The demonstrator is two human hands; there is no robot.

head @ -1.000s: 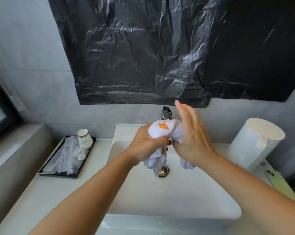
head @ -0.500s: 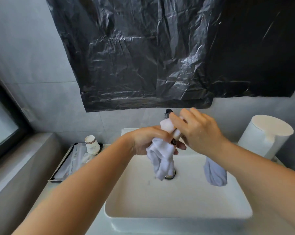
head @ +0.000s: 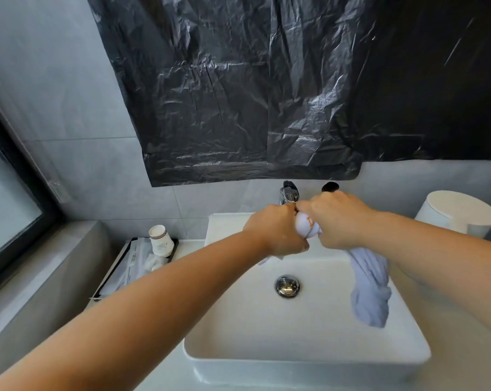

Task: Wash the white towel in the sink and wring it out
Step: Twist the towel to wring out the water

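Note:
Both hands grip the white towel [head: 309, 227] above the white rectangular sink [head: 309, 328]. My left hand [head: 278, 231] and my right hand [head: 337, 218] are fisted side by side around the bunched middle, where an orange mark shows. A long twisted tail of the towel [head: 370, 289] hangs from under my right hand over the basin's right side. A small bit of cloth peeks out below my left hand. The chrome tap [head: 288, 193] stands just behind my knuckles.
A chrome drain plug [head: 287, 285] sits in the basin's middle. A black tray [head: 131, 266] with paper cups [head: 161, 239] and packets lies on the counter at left. A white kettle [head: 458, 214] stands at right. Black plastic sheeting [head: 266, 94] covers the wall above.
My right hand went from flat against the towel to gripping it. Both fists closed in together, and the towel's tail now hangs at the right instead of under my left hand.

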